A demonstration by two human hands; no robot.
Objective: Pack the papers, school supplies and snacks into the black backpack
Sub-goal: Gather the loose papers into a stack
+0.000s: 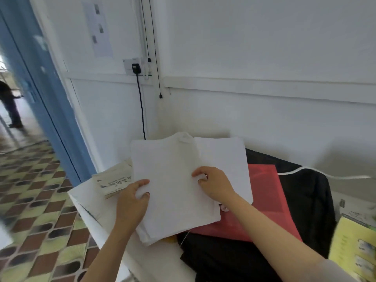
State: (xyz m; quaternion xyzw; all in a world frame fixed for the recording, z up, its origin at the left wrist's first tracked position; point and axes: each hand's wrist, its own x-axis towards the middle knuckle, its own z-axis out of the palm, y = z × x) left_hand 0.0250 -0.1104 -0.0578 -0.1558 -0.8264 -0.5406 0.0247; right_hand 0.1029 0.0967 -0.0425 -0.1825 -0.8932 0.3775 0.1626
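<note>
Stack of white papers point(175, 184) at frame centre, pinched by left hand point(132, 198) on its left edge and right hand point(215, 186) on its right. Below and right, red folder point(264, 202) lying atop black backpack point(305, 200); backpack's interior not visible. Printed booklet point(114, 180) left of stack, on white table point(85, 200). Yellow sheet point(352, 247) at lower right edge.

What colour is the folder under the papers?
Red, the folder, seen in the head view.
</note>
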